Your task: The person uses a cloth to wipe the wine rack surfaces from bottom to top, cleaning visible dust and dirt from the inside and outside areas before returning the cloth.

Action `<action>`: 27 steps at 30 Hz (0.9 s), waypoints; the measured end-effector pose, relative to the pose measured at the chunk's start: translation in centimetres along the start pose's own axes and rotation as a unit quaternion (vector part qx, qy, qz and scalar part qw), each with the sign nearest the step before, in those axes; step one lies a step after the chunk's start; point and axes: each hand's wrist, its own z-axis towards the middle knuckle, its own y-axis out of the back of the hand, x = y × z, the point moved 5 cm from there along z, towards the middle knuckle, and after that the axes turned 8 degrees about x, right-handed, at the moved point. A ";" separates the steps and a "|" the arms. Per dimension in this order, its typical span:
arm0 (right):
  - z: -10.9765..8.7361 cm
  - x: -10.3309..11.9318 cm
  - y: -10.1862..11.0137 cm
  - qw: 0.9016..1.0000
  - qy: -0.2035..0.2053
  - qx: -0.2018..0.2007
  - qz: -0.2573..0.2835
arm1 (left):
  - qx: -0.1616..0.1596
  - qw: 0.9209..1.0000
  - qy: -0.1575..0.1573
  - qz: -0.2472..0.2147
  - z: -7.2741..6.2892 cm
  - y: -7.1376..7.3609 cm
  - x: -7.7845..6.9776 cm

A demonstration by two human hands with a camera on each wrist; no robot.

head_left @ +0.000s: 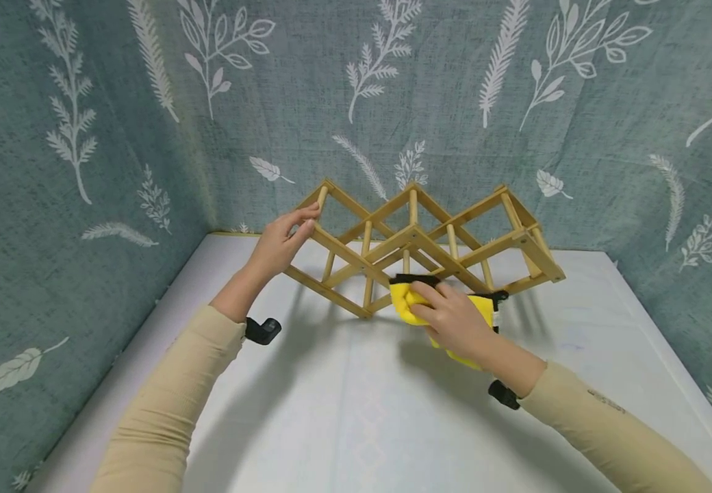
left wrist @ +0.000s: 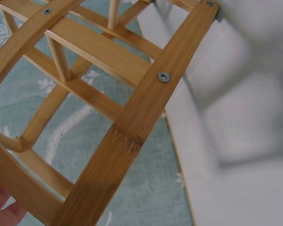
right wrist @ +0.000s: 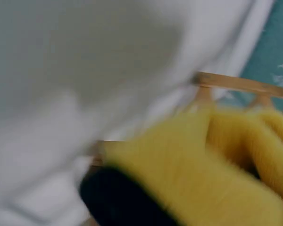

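A wooden rack (head_left: 414,235) of crossed slats and round rods, stretched out in a zigzag, was at the far side of a white table (head_left: 344,411), near its back edge. Whether its lower corners touched the tabletop could not be told. In the left wrist view, 1 slat bore a dark, rough mark (left wrist: 127,139) between its lower end and a metal screw (left wrist: 163,76).

A yellow cloth (head_left: 402,301) with black edging was bunched up in front of the rack's lower middle, probably so that it could be worked against the narrow slats; actual contact was hard to judge.

The left hand (head_left: 276,246) gripped the rack's upper left end, thumb on the near side and fingers bent over the top, apparently to steady the frame. The right hand (head_left: 457,322) held the cloth, its fingers bent and pressing into the folds; the thumb was hidden.

Both arms wore beige sleeves (head_left: 165,390), and 1 black fitting (head_left: 263,331) showed by each wrist. Behind the table hung blue-green fabric (head_left: 307,68) printed with white leaves.
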 end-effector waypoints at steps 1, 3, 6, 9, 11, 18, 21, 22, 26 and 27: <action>1.4 0.4 0.4 1.000 0.008 -0.024 -0.015 | -0.001 1.000 -0.001 0.002 0.0 0.1 0.0; 4.2 1.2 0.9 0.997 0.026 -0.061 -0.046 | -0.001 1.000 -0.004 0.000 -0.1 0.2 0.0; 7.9 2.5 1.1 0.991 0.047 -0.084 -0.097 | 0.008 1.000 -0.011 0.002 -0.1 0.4 0.0; 11.0 3.5 1.1 0.986 0.050 -0.079 -0.139 | 0.028 0.999 -0.018 0.008 0.2 0.5 -0.2; 12.6 3.7 1.1 0.984 0.037 -0.067 -0.163 | 0.043 0.999 -0.024 0.007 0.3 0.5 -0.3; 13.0 3.6 0.3 0.982 0.030 0.002 -0.186 | 0.079 0.996 -0.023 0.021 0.3 0.8 -0.3; 10.5 3.4 -1.3 0.976 0.042 0.072 -0.202 | 0.079 0.996 -0.017 0.032 0.2 0.8 -0.3; 9.3 3.3 -2.1 0.972 0.044 0.098 -0.207 | 0.078 0.996 -0.015 0.030 0.2 0.7 -0.2; 4.5 2.5 -4.9 0.962 0.039 0.184 -0.197 | 0.060 0.998 -0.001 0.010 0.1 0.5 0.0; 3.4 2.2 -5.5 0.964 0.035 0.192 -0.183 | 0.055 0.998 0.003 0.005 0.0 0.5 0.1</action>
